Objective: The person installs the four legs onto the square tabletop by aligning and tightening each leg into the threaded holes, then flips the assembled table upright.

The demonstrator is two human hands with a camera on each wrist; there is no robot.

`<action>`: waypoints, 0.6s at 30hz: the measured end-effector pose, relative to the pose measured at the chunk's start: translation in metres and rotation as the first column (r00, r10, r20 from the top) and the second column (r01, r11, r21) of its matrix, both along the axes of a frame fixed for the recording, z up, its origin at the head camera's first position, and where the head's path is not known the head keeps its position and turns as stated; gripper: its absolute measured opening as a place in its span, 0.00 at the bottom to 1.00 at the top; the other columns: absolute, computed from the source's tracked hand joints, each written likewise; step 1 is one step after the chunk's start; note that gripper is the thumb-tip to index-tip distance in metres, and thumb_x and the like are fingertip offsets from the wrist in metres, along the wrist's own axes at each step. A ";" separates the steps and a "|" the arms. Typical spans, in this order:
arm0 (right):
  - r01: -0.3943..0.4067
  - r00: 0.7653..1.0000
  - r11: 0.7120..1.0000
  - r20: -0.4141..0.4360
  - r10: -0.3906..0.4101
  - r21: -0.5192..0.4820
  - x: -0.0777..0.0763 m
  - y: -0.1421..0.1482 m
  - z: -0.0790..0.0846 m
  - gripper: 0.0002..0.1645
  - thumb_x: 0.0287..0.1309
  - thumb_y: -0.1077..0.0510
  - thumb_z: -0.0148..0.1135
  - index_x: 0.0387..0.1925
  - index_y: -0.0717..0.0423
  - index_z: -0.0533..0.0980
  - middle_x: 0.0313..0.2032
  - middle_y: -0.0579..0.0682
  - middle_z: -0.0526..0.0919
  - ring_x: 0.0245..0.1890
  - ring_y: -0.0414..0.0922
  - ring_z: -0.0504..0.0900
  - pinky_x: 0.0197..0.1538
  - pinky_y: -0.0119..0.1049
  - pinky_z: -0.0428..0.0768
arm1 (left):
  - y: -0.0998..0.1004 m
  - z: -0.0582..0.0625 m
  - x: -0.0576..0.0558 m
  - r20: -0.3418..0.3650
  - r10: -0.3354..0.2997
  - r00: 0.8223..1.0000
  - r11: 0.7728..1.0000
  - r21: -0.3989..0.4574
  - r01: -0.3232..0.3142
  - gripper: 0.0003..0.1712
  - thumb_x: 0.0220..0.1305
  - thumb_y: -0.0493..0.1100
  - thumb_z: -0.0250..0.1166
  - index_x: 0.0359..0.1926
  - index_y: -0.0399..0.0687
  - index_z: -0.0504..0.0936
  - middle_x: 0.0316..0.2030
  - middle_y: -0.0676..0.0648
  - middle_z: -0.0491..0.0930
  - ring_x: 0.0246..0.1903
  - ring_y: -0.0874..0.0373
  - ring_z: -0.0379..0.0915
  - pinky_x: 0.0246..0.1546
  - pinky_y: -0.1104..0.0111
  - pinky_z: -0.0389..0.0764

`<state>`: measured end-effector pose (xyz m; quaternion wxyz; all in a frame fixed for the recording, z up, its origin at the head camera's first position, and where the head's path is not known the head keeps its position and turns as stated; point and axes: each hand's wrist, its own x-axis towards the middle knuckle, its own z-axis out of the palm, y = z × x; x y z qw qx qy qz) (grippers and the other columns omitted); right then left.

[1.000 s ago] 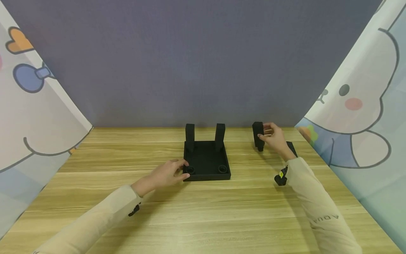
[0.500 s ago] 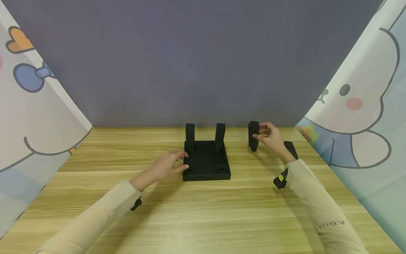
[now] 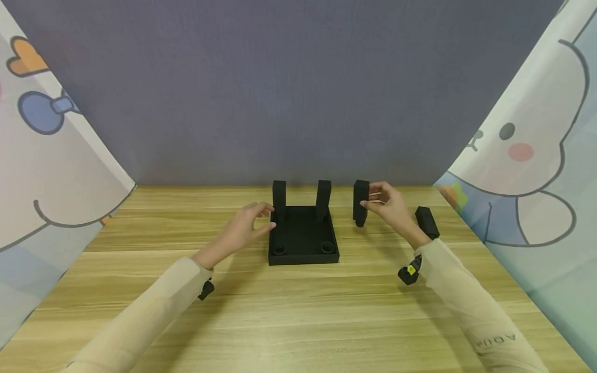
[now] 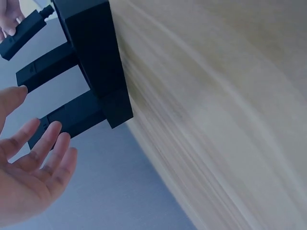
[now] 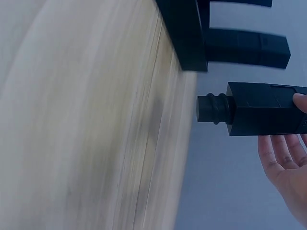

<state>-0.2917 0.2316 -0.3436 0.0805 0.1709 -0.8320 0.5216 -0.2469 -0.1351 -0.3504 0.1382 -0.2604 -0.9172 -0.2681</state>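
Note:
Between thumb and fingers my right hand (image 3: 389,207) holds a black square leg (image 3: 360,202) upright, raised off the table, to the right of the base. Its narrow ridged round peg points down, plain in the right wrist view on the black leg (image 5: 264,109). A shallow black square base (image 3: 303,258) lies mid-table. Two black posts (image 3: 279,199) stand at its far corners, and round sockets (image 3: 327,247) show at the near ones. At the base's left side, my left hand (image 3: 240,228) hovers by the far left post, thumb and fingers spread, holding nothing.
Another black leg (image 3: 426,223) lies on the wooden table (image 3: 298,321), right of my right forearm. A grey panel (image 3: 298,93) rises behind the table's far edge. Cartoon-printed sheets (image 3: 527,155) slope along both sides.
My right hand has carried the leg leftward, closer to the base. My left hand has moved away from the near left corner toward the far left post.

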 end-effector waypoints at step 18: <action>-0.141 0.986 0.977 0.069 0.154 -0.161 0.019 -0.036 0.011 0.27 0.51 0.66 0.63 0.53 0.65 0.64 0.43 0.49 0.72 0.42 0.40 0.77 0.43 0.29 0.79 | 0.002 0.014 -0.029 -0.036 0.082 0.996 0.982 0.176 -0.075 0.23 0.57 0.44 0.65 0.51 0.38 0.73 0.46 0.38 0.77 0.46 0.45 0.74 0.48 0.55 0.75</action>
